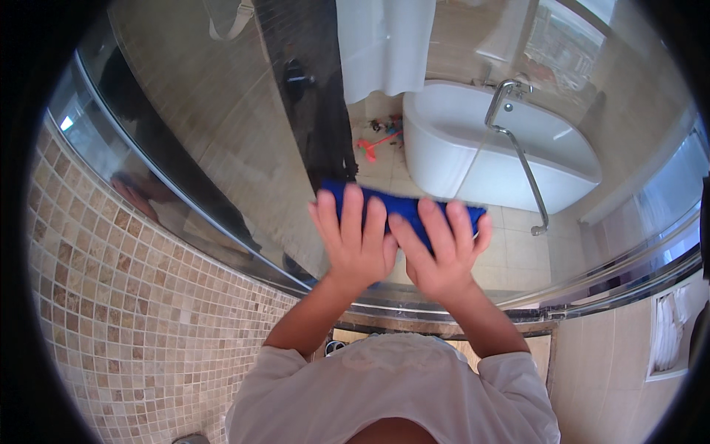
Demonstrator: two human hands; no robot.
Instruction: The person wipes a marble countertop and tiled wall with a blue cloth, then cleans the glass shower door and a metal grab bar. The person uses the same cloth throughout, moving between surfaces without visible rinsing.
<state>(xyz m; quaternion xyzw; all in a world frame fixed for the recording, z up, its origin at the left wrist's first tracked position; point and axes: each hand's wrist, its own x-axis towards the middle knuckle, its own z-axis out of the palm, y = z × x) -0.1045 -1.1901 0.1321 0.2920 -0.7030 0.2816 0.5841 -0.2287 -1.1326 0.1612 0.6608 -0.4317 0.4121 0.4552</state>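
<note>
Ahead of me is a clear glass panel (530,252). A folded blue cloth (409,206) lies across it, stretched sideways between my hands. My left hand (358,238) presses the left part of the cloth, palm down with its fingers spread over it. The right part is under my right hand (444,250), whose fingers are also spread and slightly blurred. Both hands are side by side, with the thumbs close together. Parts of the cloth are hidden beneath the fingers.
Behind the glass stand a white bathtub (460,161) with a chrome tub faucet (521,155), a white curtain (383,44) and a red object (369,150) on the floor. A mosaic-tiled wall (155,311) rises at left. White cloths (669,333) fill a wall niche at right.
</note>
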